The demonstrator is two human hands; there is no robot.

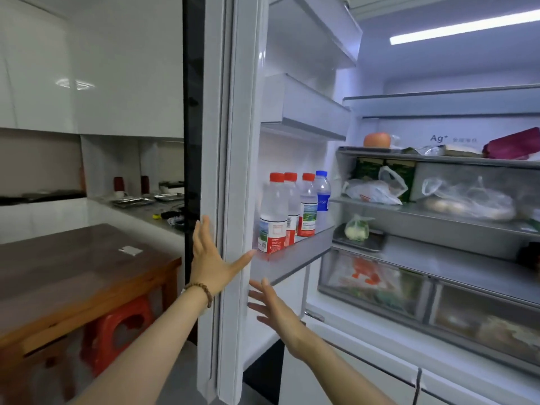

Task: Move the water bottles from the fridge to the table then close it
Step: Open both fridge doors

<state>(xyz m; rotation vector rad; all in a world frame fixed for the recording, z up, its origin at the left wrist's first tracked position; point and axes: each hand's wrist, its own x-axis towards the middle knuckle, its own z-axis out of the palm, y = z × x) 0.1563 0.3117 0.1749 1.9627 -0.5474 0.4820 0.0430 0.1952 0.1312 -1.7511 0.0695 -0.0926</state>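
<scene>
The fridge door stands open to the left. Its lower door shelf carries three red-capped water bottles and one blue-capped bottle, all upright in a row. My left hand is open, fingers spread, resting against the door's edge just left of the shelf. My right hand is open below the shelf, touching nothing. The wooden table stands at the lower left.
A red plastic stool sits under the table. A white counter with metal trays runs behind it. Inside the fridge, shelves hold an orange fruit, bagged food and drawers of vegetables.
</scene>
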